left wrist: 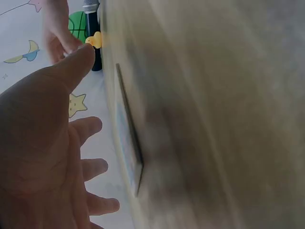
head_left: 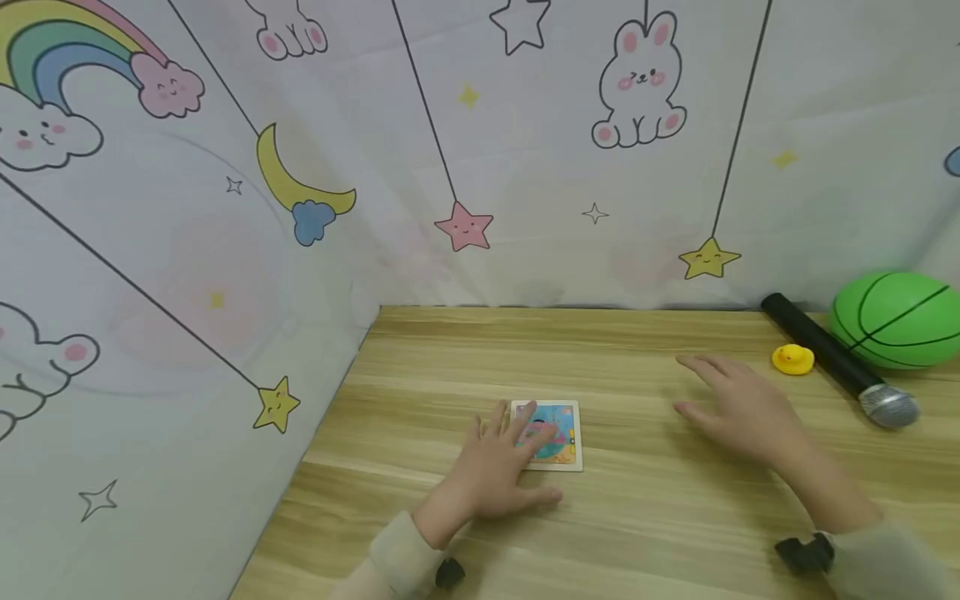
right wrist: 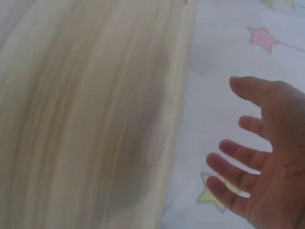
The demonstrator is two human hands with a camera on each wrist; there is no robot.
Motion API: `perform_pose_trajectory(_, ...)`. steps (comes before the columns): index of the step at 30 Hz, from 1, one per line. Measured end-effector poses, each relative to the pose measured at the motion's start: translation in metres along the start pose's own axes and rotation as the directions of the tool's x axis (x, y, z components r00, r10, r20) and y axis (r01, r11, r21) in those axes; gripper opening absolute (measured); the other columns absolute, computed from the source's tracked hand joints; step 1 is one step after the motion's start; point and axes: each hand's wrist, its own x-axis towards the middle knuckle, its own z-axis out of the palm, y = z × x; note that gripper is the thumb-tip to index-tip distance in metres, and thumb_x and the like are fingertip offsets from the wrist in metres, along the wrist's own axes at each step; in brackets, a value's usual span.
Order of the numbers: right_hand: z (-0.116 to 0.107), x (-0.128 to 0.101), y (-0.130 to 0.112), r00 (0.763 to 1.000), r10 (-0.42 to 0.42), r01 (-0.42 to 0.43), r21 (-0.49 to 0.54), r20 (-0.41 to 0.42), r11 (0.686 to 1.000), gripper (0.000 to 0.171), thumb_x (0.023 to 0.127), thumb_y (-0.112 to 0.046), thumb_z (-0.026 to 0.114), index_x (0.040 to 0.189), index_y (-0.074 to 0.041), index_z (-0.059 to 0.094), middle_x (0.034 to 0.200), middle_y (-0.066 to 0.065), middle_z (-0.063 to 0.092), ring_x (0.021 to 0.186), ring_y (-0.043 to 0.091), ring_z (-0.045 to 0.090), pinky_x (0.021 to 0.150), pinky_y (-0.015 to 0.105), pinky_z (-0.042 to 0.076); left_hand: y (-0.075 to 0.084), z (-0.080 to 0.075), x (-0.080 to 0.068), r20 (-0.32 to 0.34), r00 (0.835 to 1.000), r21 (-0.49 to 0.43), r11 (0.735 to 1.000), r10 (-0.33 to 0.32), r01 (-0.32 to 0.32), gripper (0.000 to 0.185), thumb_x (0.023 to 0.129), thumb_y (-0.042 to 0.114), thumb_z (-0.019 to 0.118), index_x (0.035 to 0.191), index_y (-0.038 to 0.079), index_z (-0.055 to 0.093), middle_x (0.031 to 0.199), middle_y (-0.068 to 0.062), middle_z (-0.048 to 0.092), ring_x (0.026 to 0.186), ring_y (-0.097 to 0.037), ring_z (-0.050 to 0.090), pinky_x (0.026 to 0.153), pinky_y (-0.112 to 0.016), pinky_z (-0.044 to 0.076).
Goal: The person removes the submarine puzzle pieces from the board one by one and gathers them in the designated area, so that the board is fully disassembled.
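Note:
A small square picture board (head_left: 558, 435) with a pale frame and a colourful blue-pink picture lies flat on the wooden table (head_left: 600, 358). My left hand (head_left: 498, 467) is spread over its left part, fingers straight, seemingly resting on it. In the left wrist view the board (left wrist: 129, 143) shows edge-on beside my open palm (left wrist: 43, 143). My right hand (head_left: 738, 404) hovers flat above the table to the right of the board, fingers extended, holding nothing. Its open palm (right wrist: 271, 157) fills the right wrist view.
A yellow rubber duck (head_left: 792, 359), a black microphone (head_left: 840, 362) with a silver head and a green ball (head_left: 898, 319) sit at the table's far right. A printed fabric wall (head_left: 225, 208) encloses the table at the back and left.

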Motion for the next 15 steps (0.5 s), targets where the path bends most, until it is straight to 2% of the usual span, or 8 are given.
perform_pose_trajectory(5, 0.016, 0.011, -0.023, 0.999, -0.020, 0.017, 0.072, 0.048, 0.997, 0.058, 0.096, -0.035, 0.075, 0.144, -0.007, 0.059, 0.138, 0.020, 0.060, 0.123, 0.046, 0.058, 0.098, 0.066, 0.046, 0.006, 0.009, 0.001, 0.028, 1.000, 0.015, 1.000, 0.014, -0.015, 0.081, 0.097, 0.077, 0.042, 0.165, 0.036, 0.028, 0.173, -0.009, 0.016, 0.154, -0.049, 0.015, 0.106, -0.079, 0.028)
perform_pose_trajectory(15, 0.050, 0.034, -0.055, 0.994, -0.094, 0.085, 0.150, 0.058, 0.985, 0.045, 0.095, -0.033, 0.077, 0.132, -0.009, 0.069, 0.130, 0.011, 0.067, 0.118, 0.036, 0.065, 0.091, 0.058, 0.054, 0.009, 0.015, 0.009, 0.037, 0.999, 0.043, 0.999, 0.012, -0.014, 0.064, 0.106, 0.062, 0.039, 0.164, 0.037, 0.031, 0.172, -0.006, 0.018, 0.155, -0.045, 0.015, 0.106, -0.076, 0.033)
